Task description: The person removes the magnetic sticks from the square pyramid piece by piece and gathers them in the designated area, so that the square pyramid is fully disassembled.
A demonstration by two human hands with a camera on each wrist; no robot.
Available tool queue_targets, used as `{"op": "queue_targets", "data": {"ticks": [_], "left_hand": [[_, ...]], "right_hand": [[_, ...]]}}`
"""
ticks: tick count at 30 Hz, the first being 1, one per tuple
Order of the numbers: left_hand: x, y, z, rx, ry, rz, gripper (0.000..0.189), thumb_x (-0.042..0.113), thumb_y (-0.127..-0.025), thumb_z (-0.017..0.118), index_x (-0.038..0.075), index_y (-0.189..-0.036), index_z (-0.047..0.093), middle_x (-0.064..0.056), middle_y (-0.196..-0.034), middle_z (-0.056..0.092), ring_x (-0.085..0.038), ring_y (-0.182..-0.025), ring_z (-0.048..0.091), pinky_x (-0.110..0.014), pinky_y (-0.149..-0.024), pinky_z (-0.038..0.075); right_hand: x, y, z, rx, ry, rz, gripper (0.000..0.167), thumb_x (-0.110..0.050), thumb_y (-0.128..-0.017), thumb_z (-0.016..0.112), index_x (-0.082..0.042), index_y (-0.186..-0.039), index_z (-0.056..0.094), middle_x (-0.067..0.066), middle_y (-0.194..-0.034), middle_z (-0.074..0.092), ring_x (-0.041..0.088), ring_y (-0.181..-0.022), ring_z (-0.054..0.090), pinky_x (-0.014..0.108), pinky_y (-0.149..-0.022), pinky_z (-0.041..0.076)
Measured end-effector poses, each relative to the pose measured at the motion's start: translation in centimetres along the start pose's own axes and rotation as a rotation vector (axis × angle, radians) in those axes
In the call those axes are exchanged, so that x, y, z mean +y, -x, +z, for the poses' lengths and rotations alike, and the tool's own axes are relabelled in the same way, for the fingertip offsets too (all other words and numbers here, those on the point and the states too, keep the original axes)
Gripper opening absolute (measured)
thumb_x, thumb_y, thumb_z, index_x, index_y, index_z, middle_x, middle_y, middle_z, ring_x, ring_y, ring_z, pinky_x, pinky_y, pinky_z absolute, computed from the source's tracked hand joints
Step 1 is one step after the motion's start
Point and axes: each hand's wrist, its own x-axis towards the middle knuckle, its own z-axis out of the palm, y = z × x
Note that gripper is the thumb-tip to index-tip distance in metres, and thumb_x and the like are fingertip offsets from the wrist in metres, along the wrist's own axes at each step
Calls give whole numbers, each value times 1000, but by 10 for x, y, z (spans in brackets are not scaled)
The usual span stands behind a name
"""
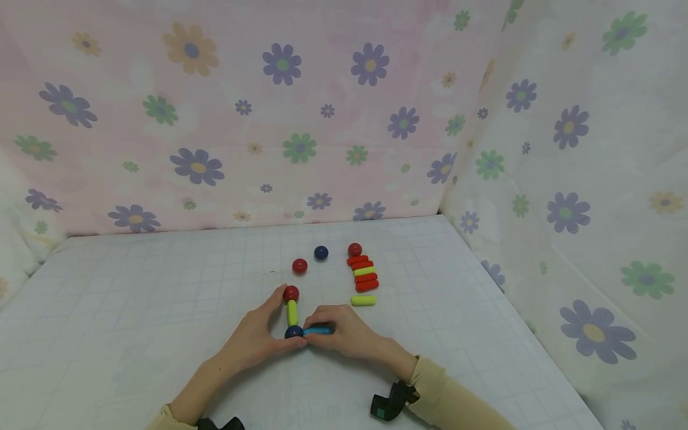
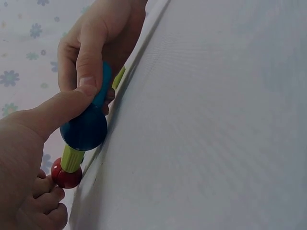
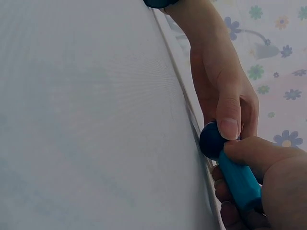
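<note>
My left hand [image 1: 251,339] holds a joined piece between thumb and fingers. It is made of a red ball [image 1: 291,293], a yellow-green rod [image 1: 292,313] and a dark blue ball [image 1: 294,332]. The thumb lies on the blue ball, while the fingers reach the red one. From the right, my right hand [image 1: 344,331] pinches a light blue rod [image 1: 318,330], its end against the blue ball. In the right wrist view the blue rod [image 3: 240,184] lies between thumb and curled fingers. Whether the rod is fixed in the ball cannot be made out.
Beyond the hands lie a loose red ball [image 1: 300,266] and a dark blue ball [image 1: 321,253]. To the right, another red ball [image 1: 355,249] tops a column of several red and yellow-green rods [image 1: 366,278]. A single yellow-green rod [image 1: 364,300] lies below it. Flowered cloth [image 1: 301,119] hangs behind the table.
</note>
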Motion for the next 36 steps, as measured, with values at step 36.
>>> {"op": "queue_targets", "data": {"ticks": [36], "left_hand": [[0, 0, 0, -4, 18, 11, 114, 61, -73, 81, 12, -159, 25, -10, -160, 35, -31, -147, 35, -54, -115, 37]], "right_hand": [[-2, 1, -12, -27, 39, 23, 16, -26, -93, 72, -22, -108, 74, -13, -97, 68, 2, -88, 60, 22, -82, 55]]}}
